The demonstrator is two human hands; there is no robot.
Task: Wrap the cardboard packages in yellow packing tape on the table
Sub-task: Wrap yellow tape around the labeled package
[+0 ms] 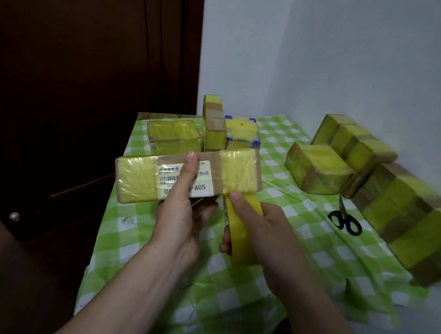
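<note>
A long flat cardboard package (237, 172) with yellow tape at both ends and a white shipping label in the middle is lifted above the table. My left hand (180, 211) grips it from below, thumb lying across the label. My right hand (259, 229) holds a roll of yellow packing tape (242, 233) just under the package's right end, thumb on the roll's top. A strip of tape seems to run from the roll up to the package's underside.
Several taped packages stand at the back (174, 135) and along the right wall (319, 168). Black scissors (345, 219) lie on the green checked tablecloth (313, 256) right of my hands. A dark wooden door (75, 72) is on the left.
</note>
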